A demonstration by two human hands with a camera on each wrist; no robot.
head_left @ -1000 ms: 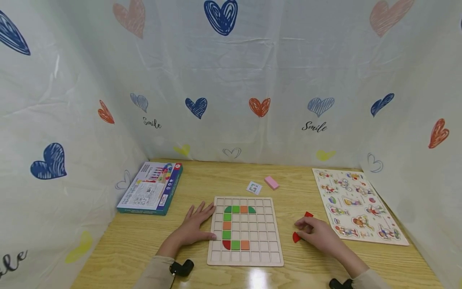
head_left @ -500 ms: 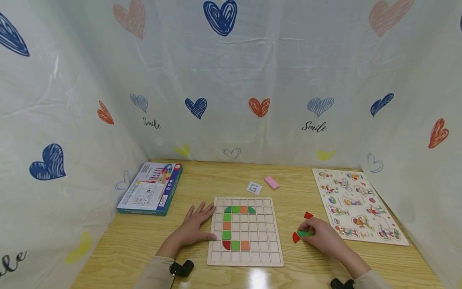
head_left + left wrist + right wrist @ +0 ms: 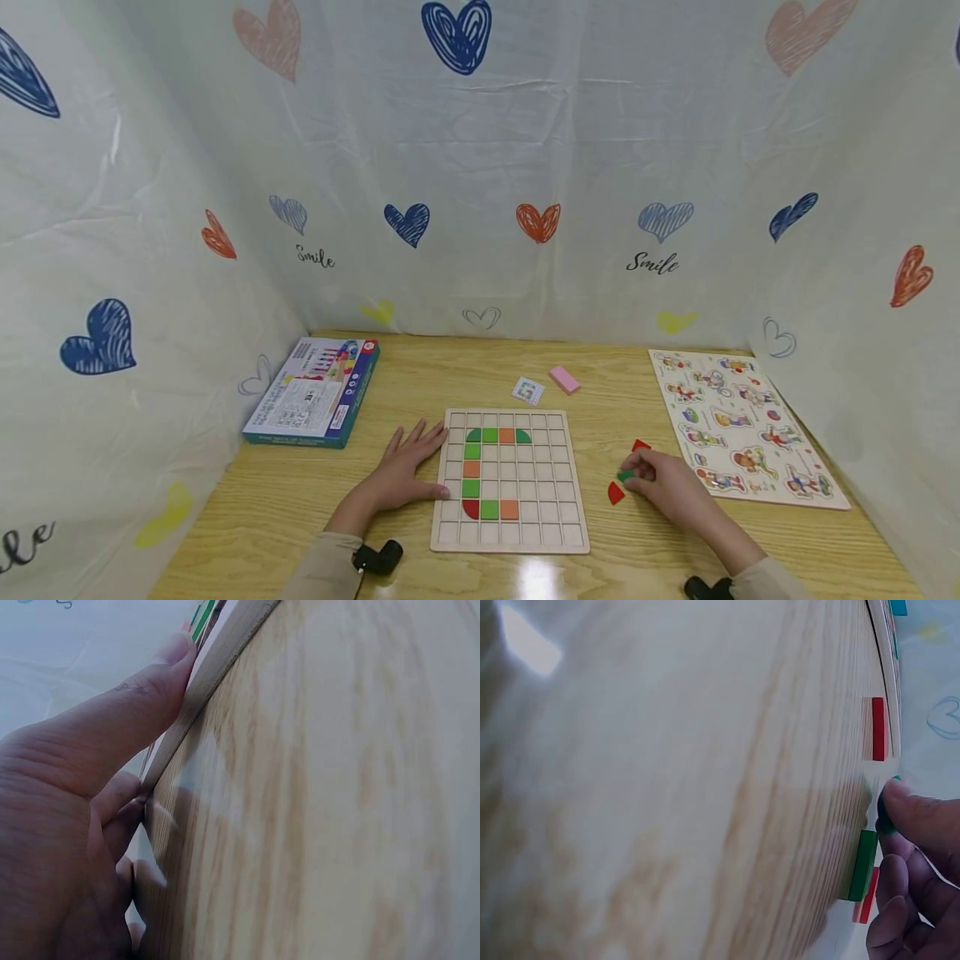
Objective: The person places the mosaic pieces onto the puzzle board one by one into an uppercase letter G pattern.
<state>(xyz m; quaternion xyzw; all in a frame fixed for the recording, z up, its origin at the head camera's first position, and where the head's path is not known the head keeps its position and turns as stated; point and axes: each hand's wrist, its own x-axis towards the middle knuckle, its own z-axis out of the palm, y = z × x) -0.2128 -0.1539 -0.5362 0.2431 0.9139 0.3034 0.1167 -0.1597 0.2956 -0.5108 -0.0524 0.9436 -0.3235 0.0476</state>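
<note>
My left hand [image 3: 405, 472] lies with spread fingers at the left edge of the wooden grid board [image 3: 536, 525], its thumb [image 3: 154, 686] resting on the rim. Coloured tiles form a C-like outline on the grid: green and orange squares, with green and red rounded corners. Right of the board, my right hand [image 3: 666, 485] pinches a small green tile [image 3: 886, 811] between thumb and fingers, close over the table. Under that hand lies another green tile [image 3: 862, 866], hidden from the head view. One red tile [image 3: 616, 493] is in front of the fingertips; another red tile [image 3: 641, 445] sits behind them.
A small pattern card [image 3: 528, 390] and a pink block [image 3: 564, 380] lie behind the board. At the back left is a flat box [image 3: 311, 392]; a picture puzzle board [image 3: 742, 429] occupies the right side. A heart-printed curtain [image 3: 480, 275] surrounds the table.
My right hand has uncovered green at its fingertips and now pinches a green tile, shifting only slightly. My left hand and the grid board stay where they were.
</note>
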